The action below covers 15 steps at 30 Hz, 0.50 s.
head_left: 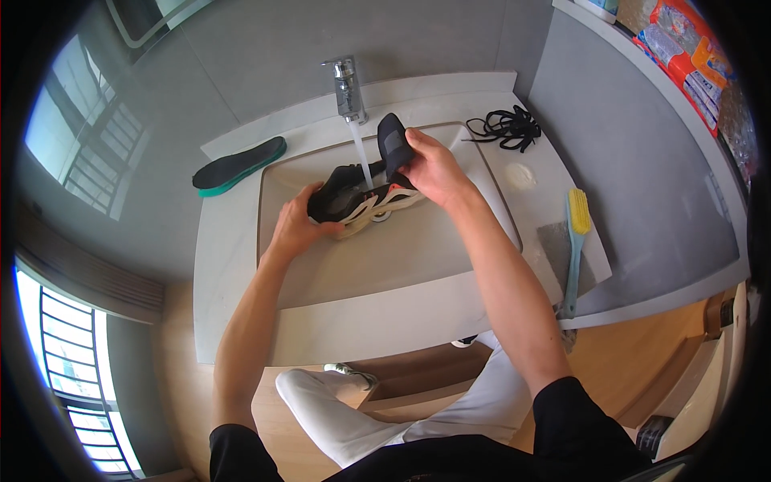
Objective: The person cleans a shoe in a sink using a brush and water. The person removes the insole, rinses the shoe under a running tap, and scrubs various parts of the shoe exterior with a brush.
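A black sneaker with a cream sole [365, 210] is held over the sink basin [377, 261], tilted so its opening faces up. Water from the chrome faucet [348, 90] runs down into the shoe. My left hand [299, 227] grips the heel end, thumb on the sole and fingers on the upper. With my right hand [434, 167] I pinch the shoe's black tongue [393, 146] and hold it raised away from the upper. The inside of the toe is hidden from view.
A black insole with a green underside [238, 166] lies on the counter at the left. Black shoelaces [507, 128] are heaped at the back right, near a whitish patch [520, 175]. A brush with yellow bristles [577, 213] rests on the right edge. Packages [683, 60] stand on a ledge.
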Motion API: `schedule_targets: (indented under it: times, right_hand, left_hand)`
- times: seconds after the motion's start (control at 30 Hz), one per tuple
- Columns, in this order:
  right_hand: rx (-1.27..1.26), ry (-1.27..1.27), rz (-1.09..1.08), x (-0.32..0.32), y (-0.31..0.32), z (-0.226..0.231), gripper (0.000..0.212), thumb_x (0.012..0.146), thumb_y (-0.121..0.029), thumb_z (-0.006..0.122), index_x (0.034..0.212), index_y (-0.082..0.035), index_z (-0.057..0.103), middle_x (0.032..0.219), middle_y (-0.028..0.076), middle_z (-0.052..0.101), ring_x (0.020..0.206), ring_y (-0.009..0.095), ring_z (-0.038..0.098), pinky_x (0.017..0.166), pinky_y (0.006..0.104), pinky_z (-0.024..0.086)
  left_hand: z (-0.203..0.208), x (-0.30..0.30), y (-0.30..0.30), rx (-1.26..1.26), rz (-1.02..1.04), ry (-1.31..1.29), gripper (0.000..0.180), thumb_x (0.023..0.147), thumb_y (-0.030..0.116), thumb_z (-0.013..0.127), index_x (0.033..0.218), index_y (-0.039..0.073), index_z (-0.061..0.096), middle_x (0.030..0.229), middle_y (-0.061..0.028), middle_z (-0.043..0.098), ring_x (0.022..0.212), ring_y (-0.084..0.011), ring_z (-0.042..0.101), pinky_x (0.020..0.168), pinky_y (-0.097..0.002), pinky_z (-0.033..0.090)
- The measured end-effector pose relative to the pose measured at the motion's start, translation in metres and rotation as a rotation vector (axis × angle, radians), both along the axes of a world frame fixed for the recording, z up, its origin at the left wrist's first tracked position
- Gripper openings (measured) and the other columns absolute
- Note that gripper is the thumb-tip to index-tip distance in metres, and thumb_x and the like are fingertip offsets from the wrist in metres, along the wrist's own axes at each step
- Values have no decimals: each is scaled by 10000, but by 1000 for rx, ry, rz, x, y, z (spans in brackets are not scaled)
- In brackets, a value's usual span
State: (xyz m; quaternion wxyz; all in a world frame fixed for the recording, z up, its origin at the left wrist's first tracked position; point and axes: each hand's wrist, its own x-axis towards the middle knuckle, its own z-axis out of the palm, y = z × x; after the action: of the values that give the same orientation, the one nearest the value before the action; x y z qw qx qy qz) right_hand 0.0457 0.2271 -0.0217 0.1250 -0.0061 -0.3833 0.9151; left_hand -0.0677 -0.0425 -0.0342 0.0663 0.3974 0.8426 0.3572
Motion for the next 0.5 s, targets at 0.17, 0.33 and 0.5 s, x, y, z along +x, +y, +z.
schedule_targets:
  times: [0.17, 0.33, 0.5]
  right_hand:
    - [458, -400, -91, -1, 13, -15, 256, 1067, -312, 497, 1089, -96, 631, 1001, 19, 668, 899, 151, 616, 778, 316, 463]
    - [614, -501, -88, -3, 0, -16, 273, 1063, -323, 506, 1068, -79, 630, 1031, 33, 673, 854, 159, 626, 750, 333, 480]
    - [596, -510, -106, -1, 0, -13, 286, 1065, -324, 500, 1039, -69, 629, 985, 33, 667, 848, 161, 630, 750, 330, 486]
  left_hand:
    - [17, 1, -6, 94, 146, 20, 964, 577, 136, 962, 1422, 11, 516, 1248, -207, 689, 1206, -325, 645, 1046, -396, 491]
    - [5, -13, -17, 66, 109, 40, 939, 584, 177, 963, 1401, 9, 533, 1233, -202, 687, 1177, -343, 652, 1026, -400, 511]
    - [5, -13, -17, 44, 96, 55, 929, 575, 180, 963, 1386, 7, 547, 1239, -191, 677, 1184, -343, 640, 1037, -408, 501]
